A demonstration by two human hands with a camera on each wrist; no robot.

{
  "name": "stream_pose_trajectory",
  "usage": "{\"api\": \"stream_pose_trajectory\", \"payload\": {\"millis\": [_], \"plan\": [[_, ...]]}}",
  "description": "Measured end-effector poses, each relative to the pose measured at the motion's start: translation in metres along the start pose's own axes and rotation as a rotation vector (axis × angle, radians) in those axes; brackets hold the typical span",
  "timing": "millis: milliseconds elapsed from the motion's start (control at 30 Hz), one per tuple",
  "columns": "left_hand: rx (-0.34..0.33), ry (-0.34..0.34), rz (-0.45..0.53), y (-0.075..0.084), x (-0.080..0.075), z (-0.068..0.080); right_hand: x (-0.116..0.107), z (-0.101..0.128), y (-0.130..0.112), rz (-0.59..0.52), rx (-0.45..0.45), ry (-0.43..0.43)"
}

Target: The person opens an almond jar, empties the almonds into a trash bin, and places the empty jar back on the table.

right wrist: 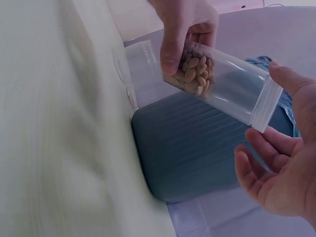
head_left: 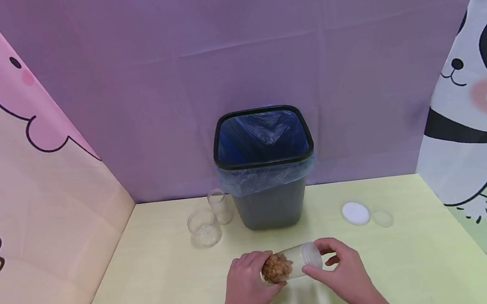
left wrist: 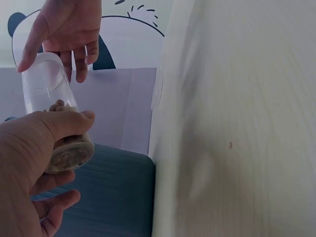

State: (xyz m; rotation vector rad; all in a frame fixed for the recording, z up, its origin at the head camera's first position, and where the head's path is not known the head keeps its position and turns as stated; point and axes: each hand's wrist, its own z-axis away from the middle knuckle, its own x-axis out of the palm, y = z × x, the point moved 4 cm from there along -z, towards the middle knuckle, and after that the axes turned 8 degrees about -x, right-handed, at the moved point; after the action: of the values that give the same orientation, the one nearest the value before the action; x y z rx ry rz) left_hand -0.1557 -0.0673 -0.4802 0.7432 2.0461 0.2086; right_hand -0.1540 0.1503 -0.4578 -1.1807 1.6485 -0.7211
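Note:
A clear plastic jar (head_left: 293, 261) with nuts (head_left: 276, 267) at its bottom end lies sideways just above the yellow table (head_left: 159, 282). My left hand (head_left: 260, 271) grips the nut-filled end, thumb across the wall. My right hand (head_left: 324, 258) is curled round the translucent lid (head_left: 311, 254) at the other end. In the right wrist view the thumb touches the lid (right wrist: 266, 104) while the lower fingers (right wrist: 256, 168) sit slightly off it. The left wrist view shows the jar (left wrist: 52, 98) between the left hand (left wrist: 39, 143) and the right hand (left wrist: 64, 29).
A grey bin (head_left: 270, 204) lined with a blue bag stands at the table's back, just beyond the jar. Two empty clear jars (head_left: 204, 226) (head_left: 219, 206) stand to its left. A white lid (head_left: 355, 213) and a clear lid (head_left: 383, 218) lie to its right.

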Motion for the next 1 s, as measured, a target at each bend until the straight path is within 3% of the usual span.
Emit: {"api": "stream_pose_trajectory", "payload": {"millis": [233, 500, 1000], "plan": [[0.018, 0.003, 0.074, 0.000, 0.000, 0.002, -0.003, 0.003, -0.001, -0.083, 0.053, 0.009], [0.028, -0.040, 0.152, -0.016, -0.005, -0.004, 0.004, -0.005, -0.006, -0.142, 0.030, -0.013], [0.064, 0.026, 0.155, -0.023, -0.006, -0.001, 0.013, -0.007, -0.001, 0.063, 0.282, -0.067]]}}
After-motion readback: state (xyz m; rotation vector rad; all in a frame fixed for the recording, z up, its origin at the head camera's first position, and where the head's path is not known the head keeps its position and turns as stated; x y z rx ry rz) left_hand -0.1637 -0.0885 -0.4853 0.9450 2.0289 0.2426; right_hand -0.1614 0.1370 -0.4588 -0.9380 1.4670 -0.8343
